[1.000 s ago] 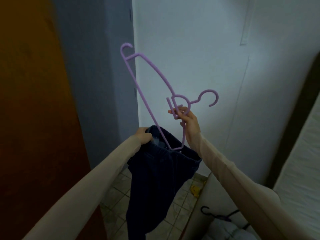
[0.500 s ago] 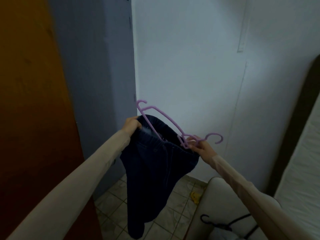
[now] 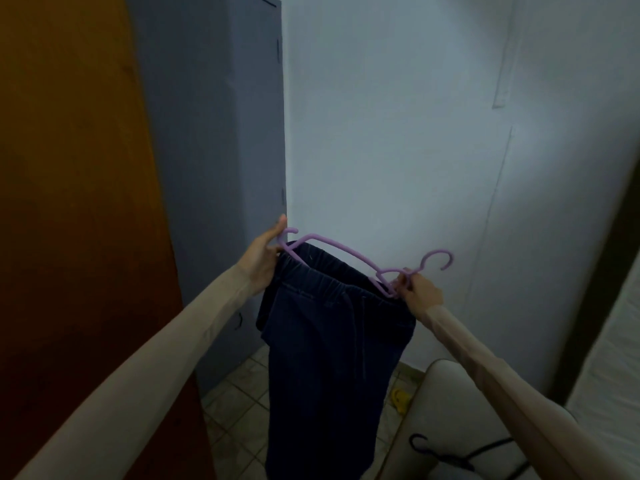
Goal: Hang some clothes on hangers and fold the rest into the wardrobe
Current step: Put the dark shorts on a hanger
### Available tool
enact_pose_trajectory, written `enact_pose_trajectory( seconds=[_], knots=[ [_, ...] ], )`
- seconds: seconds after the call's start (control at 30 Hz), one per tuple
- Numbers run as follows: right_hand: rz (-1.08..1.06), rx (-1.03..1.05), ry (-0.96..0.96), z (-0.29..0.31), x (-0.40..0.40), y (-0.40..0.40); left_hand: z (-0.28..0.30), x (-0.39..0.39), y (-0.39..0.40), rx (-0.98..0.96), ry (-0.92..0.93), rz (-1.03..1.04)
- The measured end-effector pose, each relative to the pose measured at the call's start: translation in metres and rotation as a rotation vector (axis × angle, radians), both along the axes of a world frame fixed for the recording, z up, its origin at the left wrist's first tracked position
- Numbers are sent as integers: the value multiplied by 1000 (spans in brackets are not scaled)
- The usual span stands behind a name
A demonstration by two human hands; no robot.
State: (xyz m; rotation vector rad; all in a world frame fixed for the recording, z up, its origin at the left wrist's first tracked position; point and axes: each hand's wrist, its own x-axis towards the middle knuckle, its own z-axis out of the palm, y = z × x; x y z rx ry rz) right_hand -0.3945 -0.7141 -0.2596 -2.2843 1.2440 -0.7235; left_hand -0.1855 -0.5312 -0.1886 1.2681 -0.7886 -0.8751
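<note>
**A:** Dim room from the head view: white wall (image 3: 398,133) ahead, grey wardrobe (image 3: 214,150) to the left of it, an orange-brown door (image 3: 69,168) nearest on the left, tiled floor (image 3: 235,396) below. Where's the clothing?

**B:** Held up in the air in front of the wall. Dark trousers (image 3: 329,341) hang off a purple hanger (image 3: 346,252), legs dropping toward the floor.

**A:** And the hands?

**B:** Left hand (image 3: 261,258) holds the hanger's left end together with the waistband there. Right hand (image 3: 420,289) is curled round the hanger's neck, just below the hook.

**A:** How will it handle?

**B:** My guess: trousers are soft, limp and fairly heavy, so they could slide or sag to one side. Hanger looks like thin plastic, light and a bit springy. Best carried by the neck, with the waistband steadied.

**A:** Anything in the way?

**B:** Wardrobe looks closed from here. Lower right there's a pale seat (image 3: 450,393) with a black hanger (image 3: 446,455) on it, a white mattress (image 3: 616,358) at the right edge, and something small and yellow (image 3: 399,398) on the floor.
</note>
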Motion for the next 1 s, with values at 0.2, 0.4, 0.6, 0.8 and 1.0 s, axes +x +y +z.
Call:
enact_pose_trajectory(
  seconds=[0.2, 0.4, 0.6, 0.8, 1.0],
  knots=[
    [-131, -1, 40, 10, 1, -1, -4, -6, 1, 9, 27, 9],
    [-205, 81, -39, 1, -5, -4, -5, -13, -4, 147, 48, -85],
    [-235, 106, -18, -3, -9, -1, -15, -6, -9, 322, -10, -138],
    [-206, 13, 59, -2, 5, 5, -30, -2, -20, 517, -390, 130],
    [-189, -263, 417, 9, 15, 21, -37, 2, -27, 601, -695, 297]
  ],
)
